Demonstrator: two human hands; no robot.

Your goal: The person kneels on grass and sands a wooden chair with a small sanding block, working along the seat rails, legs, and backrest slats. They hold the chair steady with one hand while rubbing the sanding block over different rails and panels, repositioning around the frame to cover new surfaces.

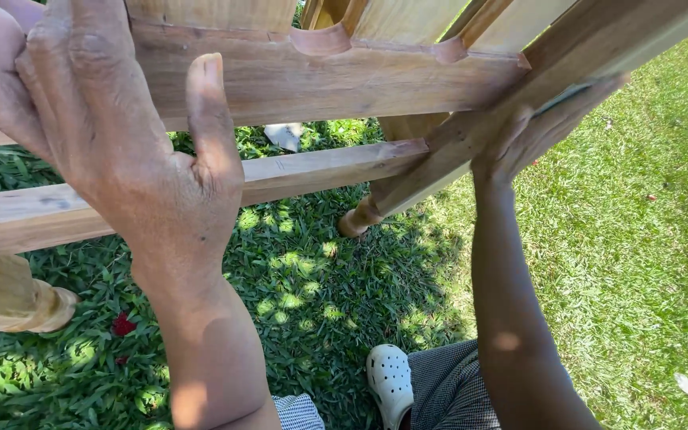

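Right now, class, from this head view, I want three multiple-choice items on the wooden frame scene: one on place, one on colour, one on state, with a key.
1. Where does the left hand rest?
A. on the upper wooden rail
B. flat on the grass
C. on the shoe

2. What colour is the perforated shoe?
A. black
B. white
C. red

3. How does the wooden frame's turned leg stand?
A. sawn off and lying apart
B. wrapped in cloth
C. tip down on the grass

Key: 1 A, fingers wrap over the rail and the thumb presses its face. 2 B, it shows plainly white beside the checked trousers. 3 C, its rounded end meets the lawn while the right hand grips the slanted beam.
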